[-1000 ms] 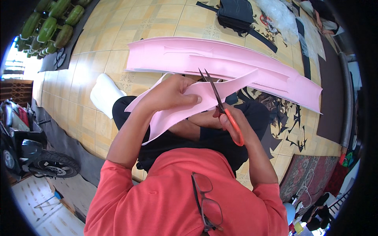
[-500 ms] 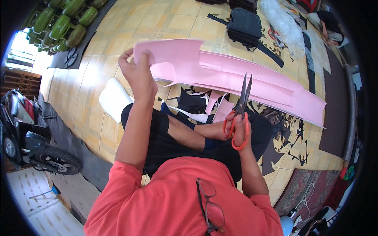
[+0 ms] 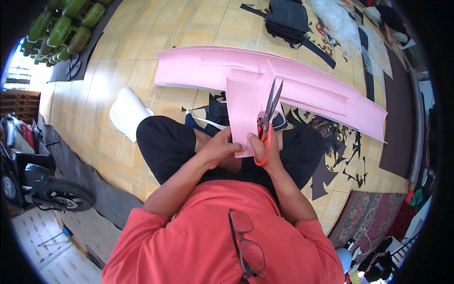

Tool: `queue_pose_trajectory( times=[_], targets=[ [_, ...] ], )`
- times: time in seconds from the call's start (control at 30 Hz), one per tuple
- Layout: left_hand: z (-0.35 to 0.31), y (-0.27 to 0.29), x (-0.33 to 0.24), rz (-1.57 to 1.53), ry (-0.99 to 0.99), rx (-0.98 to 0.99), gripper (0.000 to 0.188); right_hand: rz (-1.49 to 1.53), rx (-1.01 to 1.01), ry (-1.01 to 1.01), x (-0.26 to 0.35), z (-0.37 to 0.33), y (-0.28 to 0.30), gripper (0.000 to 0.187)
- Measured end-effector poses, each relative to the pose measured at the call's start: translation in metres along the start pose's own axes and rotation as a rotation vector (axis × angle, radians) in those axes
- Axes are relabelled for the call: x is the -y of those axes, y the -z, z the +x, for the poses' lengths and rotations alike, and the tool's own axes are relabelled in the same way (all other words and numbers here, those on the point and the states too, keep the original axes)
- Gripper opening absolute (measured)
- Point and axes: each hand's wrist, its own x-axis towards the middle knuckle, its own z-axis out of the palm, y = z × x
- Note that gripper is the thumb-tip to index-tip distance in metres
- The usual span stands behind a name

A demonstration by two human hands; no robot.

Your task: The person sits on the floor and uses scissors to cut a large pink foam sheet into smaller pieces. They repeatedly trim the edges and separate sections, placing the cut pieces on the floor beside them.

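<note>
A cut piece of pink sheet [image 3: 243,106] stands up between my hands, above my crossed legs. My left hand [image 3: 222,146] pinches its lower left edge between thumb and fingers. In my right hand [image 3: 267,151] are orange-handled scissors [image 3: 268,111], blades apart and pointing away from me, while that thumb also presses the sheet's lower right edge. Behind it, several long strips of the same pink material [image 3: 321,90] lie stacked across the floor. Dark and white offcuts [image 3: 215,111] lie close to my legs, partly hidden by the sheet.
Black scraps [image 3: 338,146] litter the floor at my right. Further off are a stack of black padded pieces [image 3: 286,21] and clear plastic wrap [image 3: 333,23]. A rolled white piece [image 3: 126,113] rests by my left knee. Left stands a motorcycle [image 3: 47,184]; at far left, green gas cylinders [image 3: 59,31].
The pink piece has come from the upper left down to my lap and turned upright. Both hands have drawn closer together, the right still carrying the scissors.
</note>
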Motion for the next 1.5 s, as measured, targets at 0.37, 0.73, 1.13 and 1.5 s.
queue_pose_trajectory(
  times=[0.37, 0.73, 1.13, 1.5],
  targets=[
    [0.011, 0.017, -0.071, 0.183, -0.359, -0.174, 0.038, 0.179, 0.137, -0.092, 0.037, -0.017, 0.015, 0.035],
    [-0.008, -0.006, -0.103, 0.195, -0.528, -0.298, 0.035, -0.232, 0.192, 0.01, 0.014, -0.028, 0.003, 0.02],
    [-0.009, -0.009, -0.083, 0.272, -0.514, -0.234, 0.035, -0.16, 0.076, 0.059, 0.045, -0.011, -0.022, 0.02],
    [-0.003, 0.003, -0.098, 0.133, -0.558, -0.306, 0.034, -0.071, 0.106, 0.105, 0.032, -0.019, -0.02, 0.016]
  ],
)
